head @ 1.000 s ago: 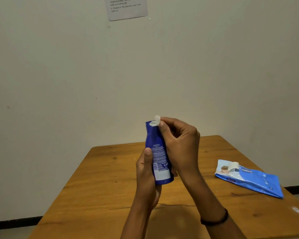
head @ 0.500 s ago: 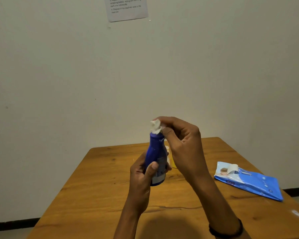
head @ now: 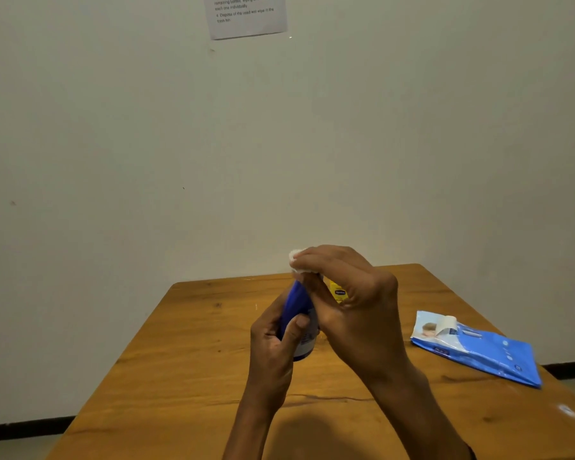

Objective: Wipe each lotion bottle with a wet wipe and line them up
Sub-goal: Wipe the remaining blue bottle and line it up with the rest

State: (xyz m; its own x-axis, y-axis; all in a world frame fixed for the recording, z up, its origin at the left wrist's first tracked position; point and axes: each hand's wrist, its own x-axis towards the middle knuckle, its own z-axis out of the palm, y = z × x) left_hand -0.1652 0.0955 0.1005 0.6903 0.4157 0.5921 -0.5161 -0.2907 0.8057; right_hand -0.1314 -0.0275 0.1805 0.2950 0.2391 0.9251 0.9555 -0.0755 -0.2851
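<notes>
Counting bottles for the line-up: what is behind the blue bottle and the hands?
Behind the right hand, a yellow bottle peeks out on the table. Only a small labelled part shows; its remainder, and anything else there, is hidden by the hands and the blue bottle.

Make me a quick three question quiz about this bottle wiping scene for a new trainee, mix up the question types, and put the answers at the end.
1. True or false: the blue bottle stands on the table.
2. Which hand presses the wet wipe onto the bottle's top? A) left hand B) right hand
3. Fill in: the wipes pack lies to the person's ____.

Key: 1 false, it is held up in the left hand; 2 B; 3 right.
</notes>
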